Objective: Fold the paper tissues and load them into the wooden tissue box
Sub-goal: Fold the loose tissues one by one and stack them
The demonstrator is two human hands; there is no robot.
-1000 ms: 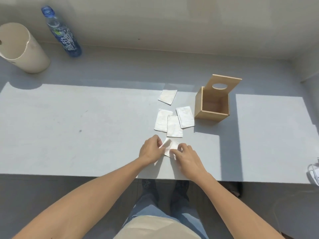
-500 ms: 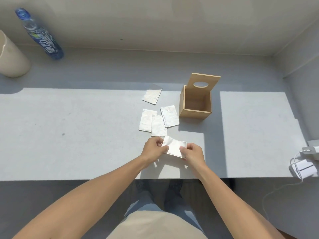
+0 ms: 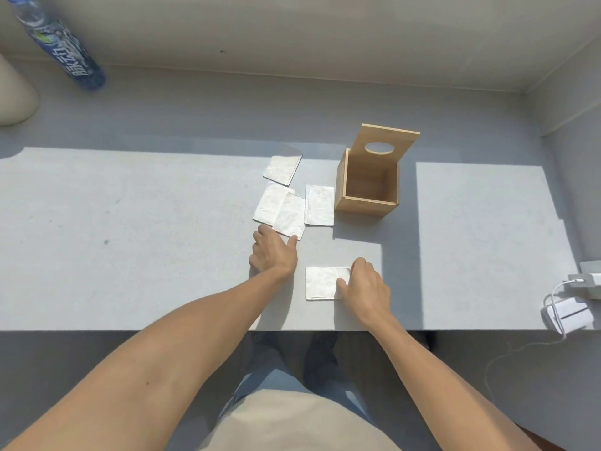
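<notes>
The wooden tissue box (image 3: 367, 203) stands open on the grey table, its lid with an oval hole tipped up behind it; the inside looks empty. Left of the box lie several folded white tissues (image 3: 289, 216), two of them overlapping, one more (image 3: 282, 169) farther back. A folded tissue (image 3: 323, 283) lies flat near the table's front edge. My right hand (image 3: 366, 288) rests on that tissue's right end, fingers pressing it down. My left hand (image 3: 273, 253) reaches forward, its fingertips touching the near corner of the overlapping tissues.
A blue water bottle (image 3: 63, 48) lies at the far left by the wall, next to a cream cylinder (image 3: 13, 99). A white charger with cable (image 3: 567, 312) sits at the table's right front corner. The table's front edge (image 3: 162, 330) runs just below my hands.
Both hands held the tissue lifted between them; now it lies flat on the table under my right hand. My left hand has let go and moved forward to the tissue pile.
</notes>
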